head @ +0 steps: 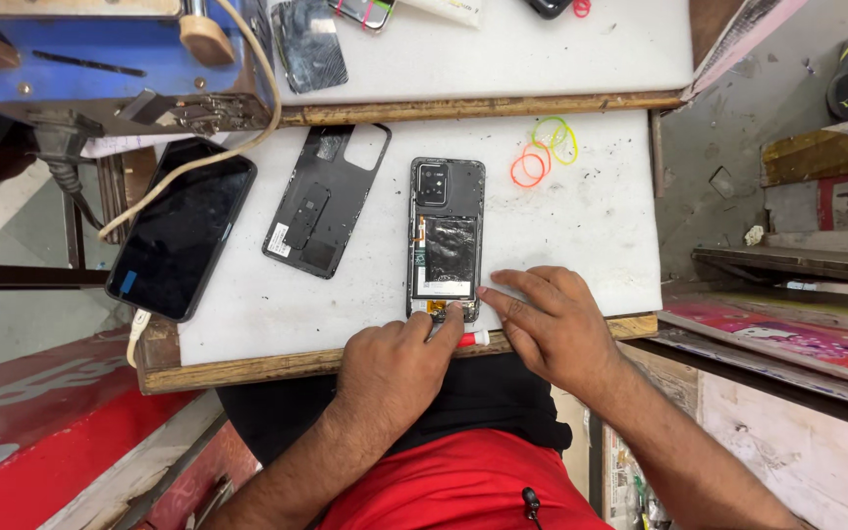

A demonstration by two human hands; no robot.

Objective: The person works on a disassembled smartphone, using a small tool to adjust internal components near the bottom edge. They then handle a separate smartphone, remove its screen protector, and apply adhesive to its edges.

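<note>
pressing down at the near end of the opened phone [446, 238], your left hand [397, 365] has a fingertip on its bottom edge and is curled around a small red-and-white tube [473, 339], of which only the tip shows beside the knuckles. your right hand [549, 319] lies flat with its fingers spread narrow, empty, the index tip touching the phone's lower right corner.

the phone lies back-up with its cover off, near the front edge of the white work board [581, 221], camera block at the far end. its shell acts as a shallow tray: inside sit a dark battery with a crinkled film, a pale label below it, and a small orange flex part at the bottom.

just left of it lies the removed back cover [326, 201], inner side up, tilted. further left, a second phone [182, 228] rests screen-up, overhanging the board's corner, with a cream cable [210, 147] crossing its top. loose rubber bands [545, 149], orange and yellow-green, lie at the far right, well apart from the hands.
</note>
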